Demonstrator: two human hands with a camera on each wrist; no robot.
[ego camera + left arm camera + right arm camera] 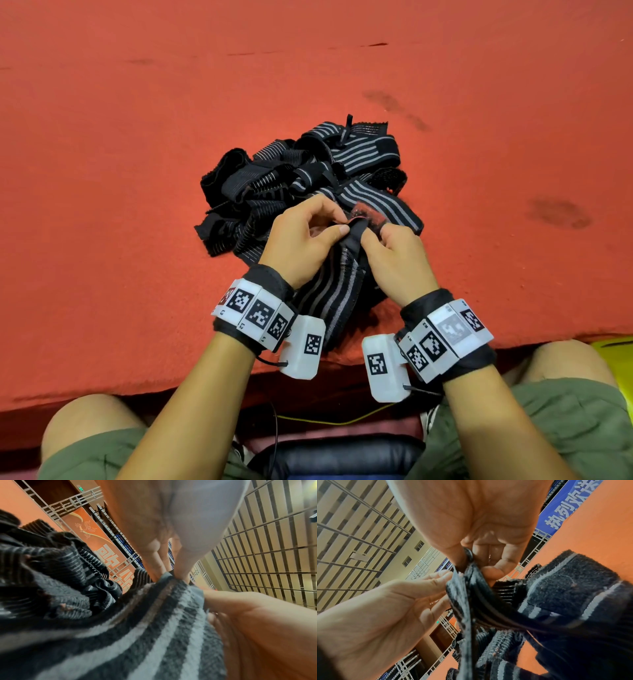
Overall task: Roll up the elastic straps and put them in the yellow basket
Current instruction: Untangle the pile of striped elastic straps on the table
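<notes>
One end of a striped elastic strap is pinched by the left hand and the right hand near the bench's front edge; rolling is probably to be started next.

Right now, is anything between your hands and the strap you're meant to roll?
No. The left hand and right hand both pinch the end of one strap. The pile lies behind; the yellow basket barely shows at right.

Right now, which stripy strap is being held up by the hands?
The strap nearest the person, draped over the mat's edge. Left hand and right hand pinch its top end; the pile lies loose.
</notes>
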